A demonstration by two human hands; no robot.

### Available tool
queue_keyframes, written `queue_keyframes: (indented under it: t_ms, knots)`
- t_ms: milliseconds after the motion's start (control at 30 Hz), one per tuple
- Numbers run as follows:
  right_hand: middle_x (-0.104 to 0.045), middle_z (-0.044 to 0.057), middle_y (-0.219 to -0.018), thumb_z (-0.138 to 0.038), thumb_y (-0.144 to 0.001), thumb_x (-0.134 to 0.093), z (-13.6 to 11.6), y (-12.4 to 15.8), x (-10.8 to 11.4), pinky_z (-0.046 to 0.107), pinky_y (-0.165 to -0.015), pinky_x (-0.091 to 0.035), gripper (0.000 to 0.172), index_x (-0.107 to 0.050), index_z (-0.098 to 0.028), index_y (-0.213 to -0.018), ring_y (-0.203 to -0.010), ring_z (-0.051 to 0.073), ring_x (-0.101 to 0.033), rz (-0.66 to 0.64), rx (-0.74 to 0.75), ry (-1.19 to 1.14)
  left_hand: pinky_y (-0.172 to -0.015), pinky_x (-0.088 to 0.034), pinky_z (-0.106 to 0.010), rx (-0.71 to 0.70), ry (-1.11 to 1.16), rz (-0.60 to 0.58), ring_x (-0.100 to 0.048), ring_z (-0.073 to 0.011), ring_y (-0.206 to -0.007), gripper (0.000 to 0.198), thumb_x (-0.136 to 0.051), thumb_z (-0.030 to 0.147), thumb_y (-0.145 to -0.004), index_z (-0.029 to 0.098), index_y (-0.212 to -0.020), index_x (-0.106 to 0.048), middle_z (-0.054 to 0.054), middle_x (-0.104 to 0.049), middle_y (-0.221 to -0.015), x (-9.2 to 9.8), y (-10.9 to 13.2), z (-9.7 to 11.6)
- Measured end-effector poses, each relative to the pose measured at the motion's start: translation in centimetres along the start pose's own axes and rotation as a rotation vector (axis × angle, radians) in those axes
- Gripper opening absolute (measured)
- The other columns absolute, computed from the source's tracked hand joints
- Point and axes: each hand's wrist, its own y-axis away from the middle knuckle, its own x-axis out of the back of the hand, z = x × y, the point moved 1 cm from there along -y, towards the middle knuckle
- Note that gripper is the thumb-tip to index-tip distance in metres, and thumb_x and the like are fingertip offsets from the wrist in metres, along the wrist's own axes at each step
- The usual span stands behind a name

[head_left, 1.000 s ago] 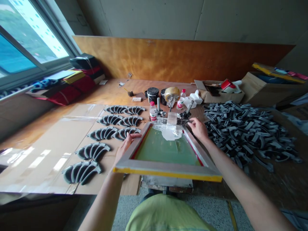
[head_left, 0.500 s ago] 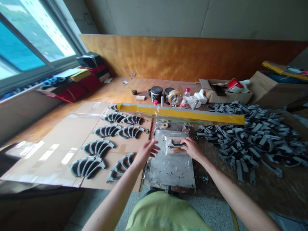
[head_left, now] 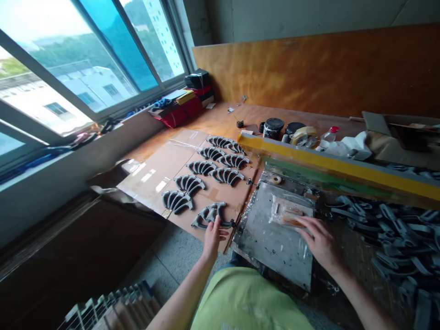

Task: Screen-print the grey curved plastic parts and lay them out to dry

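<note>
My left hand (head_left: 213, 236) is closed on a grey curved handle-like part (head_left: 227, 223), low over the cardboard sheet (head_left: 202, 231). It is beside a small fanned group of similar curved parts (head_left: 206, 214). My fingers partly hide the held piece. On the right, my right hand (head_left: 319, 240) hovers over the right side of a grey metal plate (head_left: 271, 247), fingers stretched out and nothing in them. Its fingertips are close to a tan block (head_left: 292, 213) under clear film on that plate.
More curved parts (head_left: 189, 183) lie in fanned rows on the cardboard. A heap of loose grey parts (head_left: 388, 229) is on the right. A long yellow-faced bar (head_left: 343, 162) crosses behind the plate. Black-lidded tubs (head_left: 274, 128) and a red-capped bottle (head_left: 330, 134) stand beyond it.
The view has swung left. The curved part, earlier on the plate at my right hand, has left the plate; my left hand now holds one at the cardboard. My right hand has let go.
</note>
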Motion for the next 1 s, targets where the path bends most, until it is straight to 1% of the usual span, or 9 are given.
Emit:
queue_keyframes:
  t_ms: [67,133,233,333,500,700,800,900,1000]
  knots:
    - [-0.067,0.009,-0.106,-0.045,-0.095,-0.046,4.4,1.9,1.5,0.04,-0.087,-0.053,0.034,-0.065,-0.024,-0.114,-0.096,0.024,-0.064,0.063,-0.081,0.065,-0.054,-0.048,-0.027,0.033,-0.001,0.194,-0.064,-0.0153,-0.059,0.059,-0.052,0.076,-0.073,0.018,-0.086,-0.053,-0.007,-0.07,-0.079,3.9,-1.3,-2.0]
    - [-0.068,0.01,-0.103,-0.053,-0.094,-0.043,7.9,3.8,2.9,0.041,-0.082,-0.053,0.041,-0.067,-0.023,-0.108,-0.091,0.025,-0.066,0.093,-0.13,0.136,-0.053,-0.049,-0.028,0.073,-0.017,0.317,-0.065,-0.0164,-0.059,0.06,-0.047,0.075,-0.075,0.016,-0.084,-0.056,-0.011,-0.071,-0.081,6.7,-2.3,-3.8]
    - [-0.069,0.01,-0.1,-0.063,-0.092,-0.038,10.7,5.8,4.0,0.041,-0.076,-0.054,0.051,-0.067,-0.023,-0.103,-0.086,0.026,-0.067,0.097,-0.172,0.209,-0.051,-0.049,-0.029,0.12,-0.072,0.382,-0.066,-0.0187,-0.059,0.059,-0.044,0.072,-0.077,0.015,-0.077,-0.059,-0.014,-0.071,-0.079,8.5,-3.3,-5.4]
    - [-0.069,0.009,-0.1,-0.067,-0.091,-0.036,11.2,6.7,4.1,0.04,-0.074,-0.054,0.054,-0.068,-0.024,-0.1,-0.084,0.026,-0.067,0.086,-0.177,0.202,-0.048,-0.049,-0.029,0.162,-0.138,0.387,-0.067,-0.0215,-0.06,0.055,-0.046,0.07,-0.079,0.017,-0.072,-0.059,-0.016,-0.071,-0.075,8.6,-4.1,-5.8]
    - [-0.069,0.008,-0.101,-0.067,-0.09,-0.038,11.3,6.9,3.8,0.039,-0.075,-0.054,0.053,-0.068,-0.025,-0.102,-0.085,0.024,-0.068,0.053,-0.161,0.165,-0.048,-0.051,-0.03,0.203,-0.218,0.381,-0.069,-0.0253,-0.065,0.054,-0.045,0.068,-0.081,0.018,-0.063,-0.058,-0.017,-0.07,-0.069,8.7,-5.2,-5.9]
    - [-0.069,0.008,-0.1,-0.069,-0.089,-0.039,12.4,7.5,4.2,0.039,-0.073,-0.054,0.054,-0.067,-0.026,-0.102,-0.084,0.025,-0.068,0.051,-0.152,0.158,-0.049,-0.051,-0.03,0.22,-0.279,0.358,-0.069,-0.0238,-0.064,0.05,-0.045,0.062,-0.082,0.018,-0.063,-0.058,-0.015,-0.07,-0.067,9.5,-5.9,-6.3]
    - [-0.07,0.008,-0.099,-0.069,-0.089,-0.039,13.0,7.4,4.2,0.039,-0.075,-0.054,0.054,-0.068,-0.026,-0.101,-0.084,0.025,-0.068,0.057,-0.144,0.148,-0.05,-0.05,-0.029,0.215,-0.35,0.332,-0.068,-0.0229,-0.061,0.05,-0.046,0.061,-0.082,0.018,-0.06,-0.058,-0.015,-0.069,-0.065,9.6,-6.3,-5.5]
    - [-0.07,0.007,-0.099,-0.068,-0.09,-0.039,13.4,7.0,3.9,0.038,-0.075,-0.053,0.053,-0.068,-0.025,-0.101,-0.083,0.024,-0.068,0.059,-0.097,0.143,-0.051,-0.05,-0.029,0.201,-0.441,0.307,-0.067,-0.0232,-0.059,0.05,-0.047,0.061,-0.082,0.018,-0.058,-0.059,-0.013,-0.067,-0.059,9.6,-7.0,-3.9]
    - [-0.07,0.007,-0.101,-0.067,-0.091,-0.038,13.6,6.6,3.7,0.036,-0.077,-0.053,0.053,-0.068,-0.024,-0.102,-0.086,0.023,-0.068,0.031,-0.068,0.141,-0.055,-0.052,-0.031,0.191,-0.543,0.331,-0.068,-0.0242,-0.059,0.05,-0.045,0.06,-0.084,0.018,-0.062,-0.062,-0.011,-0.066,-0.056,9.3,-7.3,-2.3]
